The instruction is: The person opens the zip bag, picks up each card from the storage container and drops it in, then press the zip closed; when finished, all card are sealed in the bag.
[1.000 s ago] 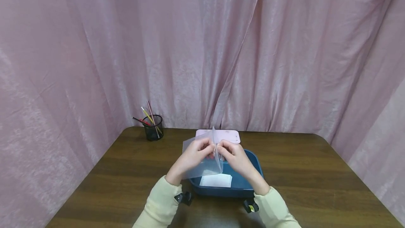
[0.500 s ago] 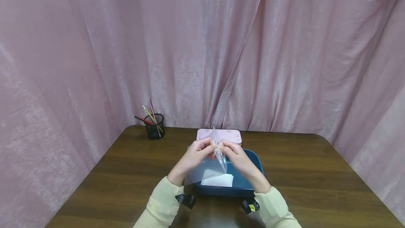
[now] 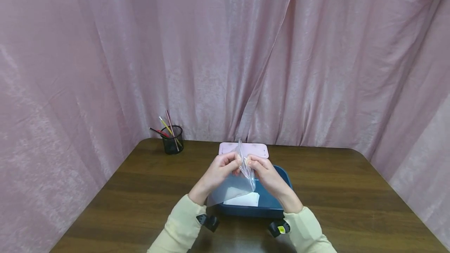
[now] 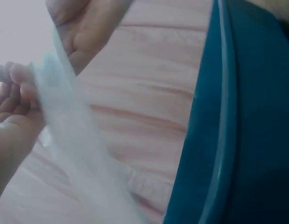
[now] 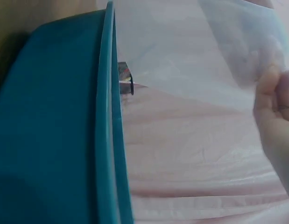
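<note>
Both hands pinch the top edge of a clear, glossy zip-top plastic bag point(image 3: 234, 184): left hand point(image 3: 219, 168) and right hand point(image 3: 263, 171) meet fingertip to fingertip, the film hanging crinkled above a deep blue plastic tub point(image 3: 277, 202). A white paper slip point(image 3: 246, 200) lies in the tub; a flat pink lid point(image 3: 254, 149) sits behind it. A black mesh pen cup point(image 3: 172, 140) stands on the wood-grain table point(image 3: 351, 190). Since a second ago the hands have risen slightly, the bag twisting narrower.

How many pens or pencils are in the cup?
3 visible: a red one, a yellow one and a pink one, all leaning in the black cup at the table's far left. More may be hidden inside.
</note>
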